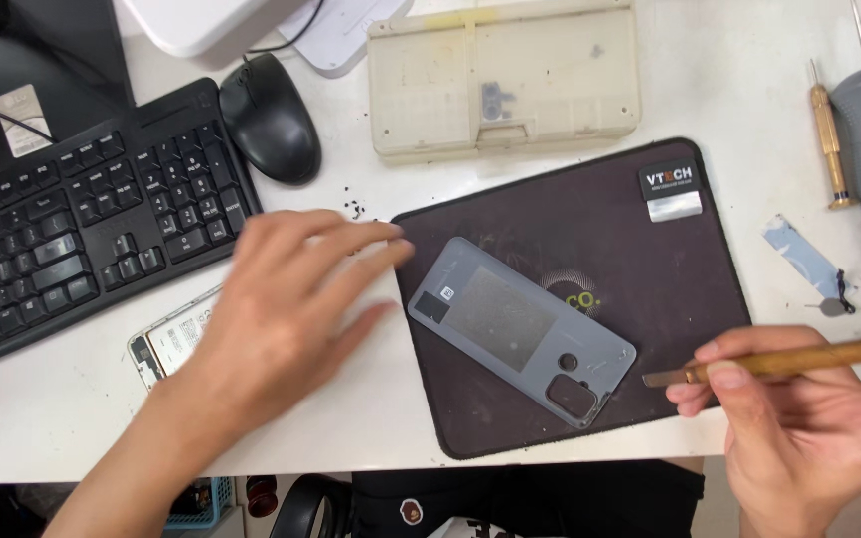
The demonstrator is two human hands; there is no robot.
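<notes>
Nearest the viewer, the right hand (799, 418) has its grip closed around a brass-handled scraper tool (799, 359), whose flat tip sits just beside the camera end of a grey phone back cover (520, 329). The cover lies at an angle on a dark work mat (670, 269) on the white counter (749, 90). The left hand (281, 319) hovers open and empty, fingers spread, above an opened phone body (176, 339). Farther off are a black keyboard (72, 219), a black mouse (269, 120) and a beige tray (505, 75).
</notes>
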